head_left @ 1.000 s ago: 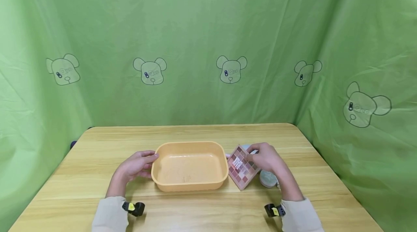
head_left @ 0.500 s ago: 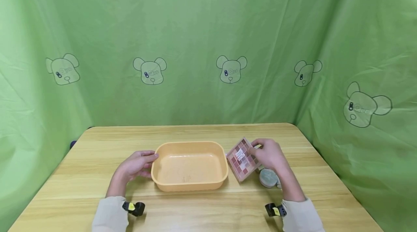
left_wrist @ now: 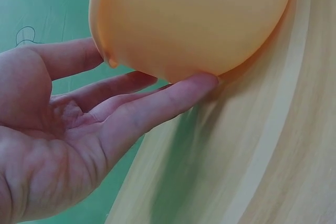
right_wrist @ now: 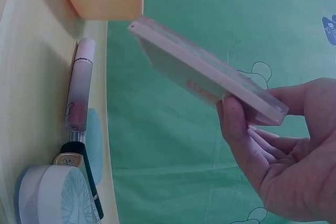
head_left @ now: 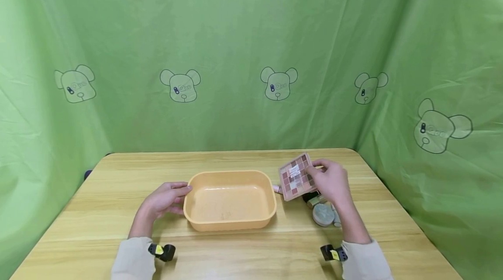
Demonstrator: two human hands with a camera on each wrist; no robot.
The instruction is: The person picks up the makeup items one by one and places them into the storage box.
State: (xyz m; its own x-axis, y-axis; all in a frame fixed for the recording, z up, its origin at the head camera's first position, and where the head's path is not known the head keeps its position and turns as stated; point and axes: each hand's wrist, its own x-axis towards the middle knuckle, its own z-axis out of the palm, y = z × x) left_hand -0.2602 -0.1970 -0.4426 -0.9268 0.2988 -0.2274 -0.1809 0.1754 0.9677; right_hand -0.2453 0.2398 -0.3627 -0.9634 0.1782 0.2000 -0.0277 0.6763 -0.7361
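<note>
The orange tray [head_left: 229, 226] stands on the table, and my left hand [head_left: 165, 199] is at its left end. In the left wrist view, the nearly straight fingers of my left hand [left_wrist: 79, 124] touch the tray's outer wall [left_wrist: 199, 19]. To the right of the tray, my right hand [head_left: 332, 180] pinches the right edge of a square palette [head_left: 294, 177] with pink and brown pans. The right wrist view shows the palette [right_wrist: 202, 72] raised and tilted, with thumb and fingers of my right hand [right_wrist: 294, 150] on opposite faces.
Right of the tray lie a round compact [head_left: 324, 215], a pink tube [right_wrist: 80, 85], a dark item with a gold part [right_wrist: 71, 159] and a pale blue item [right_wrist: 94, 142]. Green curtains [head_left: 232, 127] hang behind and beside the wooden table [head_left: 235, 256].
My right hand has lifted the palette up and away from me, tilting it and uncovering small items beneath. My left hand has stayed at the tray's left end.
</note>
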